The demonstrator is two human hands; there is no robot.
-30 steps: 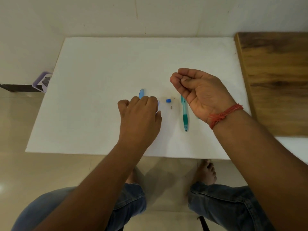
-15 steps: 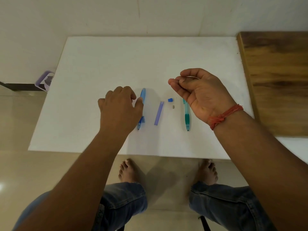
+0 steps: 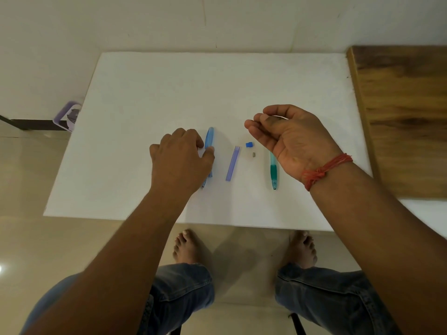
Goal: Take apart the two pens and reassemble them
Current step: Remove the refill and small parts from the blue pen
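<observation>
A blue pen [image 3: 210,137] lies lengthwise on the white table [image 3: 217,88]. My left hand [image 3: 180,163] rests over its lower half, thumb and forefinger pinching the barrel. To its right lie a loose violet-blue tube [image 3: 233,163], a small blue cap [image 3: 248,144] and a tiny grey piece [image 3: 253,155]. A green pen [image 3: 273,170] lies further right, its upper end hidden under my right hand [image 3: 290,136]. That hand hovers above the table, fingers curled around a thin pale pen part that barely shows.
A wooden board [image 3: 399,117] adjoins the table's right side. A purple container [image 3: 67,116] sits on the floor beyond the left edge. My knees and bare feet are below the near edge. Walls close off the far side.
My left hand has slid left off the violet-blue tube, uncovering it, and settled on the blue pen. My right hand has stayed raised in about the same place.
</observation>
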